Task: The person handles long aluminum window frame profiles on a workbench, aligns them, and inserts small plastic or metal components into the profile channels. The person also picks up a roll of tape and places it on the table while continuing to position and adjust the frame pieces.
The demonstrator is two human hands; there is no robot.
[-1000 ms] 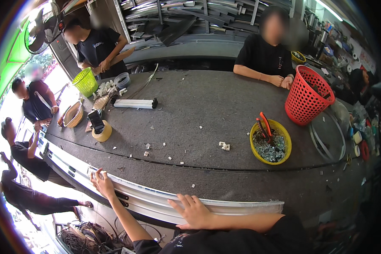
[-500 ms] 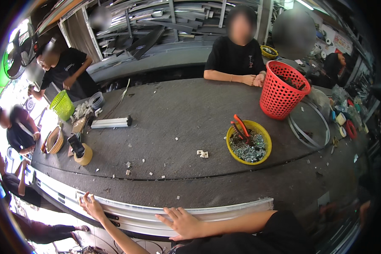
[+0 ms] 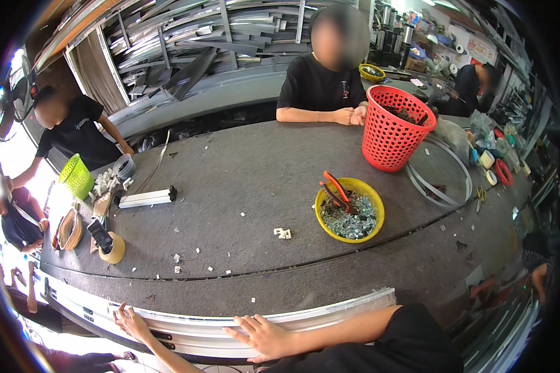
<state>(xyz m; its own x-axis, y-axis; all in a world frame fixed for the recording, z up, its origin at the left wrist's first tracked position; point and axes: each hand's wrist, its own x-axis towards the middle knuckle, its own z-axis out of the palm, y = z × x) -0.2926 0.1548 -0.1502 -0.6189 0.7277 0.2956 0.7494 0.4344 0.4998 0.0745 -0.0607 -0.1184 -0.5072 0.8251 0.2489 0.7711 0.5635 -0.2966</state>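
Along the near edge of the table lie long white metal profiles [image 3: 339, 318], with dark slots and fittings toward their left part. My left hand [image 3: 132, 326] touches the profiles left of centre, its fingers spread over their upper edge. Further right, my right hand [image 3: 262, 337] rests flat on them with fingers apart. Neither hand holds anything. Beyond my right hand, a yellow bowl [image 3: 319, 225] contains small metal pieces, and pliers with red-orange handles [image 3: 337, 186] stand in it. Several small cream-coloured pieces [image 3: 282, 234] lie left of the bowl.
A red perforated basket [image 3: 392, 140] stands at the far right beside coiled strips [image 3: 463, 168]. On the left are a short white profile [image 3: 146, 198], a green basket [image 3: 76, 177], and a phone [image 3: 99, 236] against a tape roll [image 3: 114, 250]. A co-worker [image 3: 320, 93] sits opposite.
The view has shifted, so the table's things appear further left. Both my hands keep their places on the profiles. The co-worker at the far left has changed arm position.
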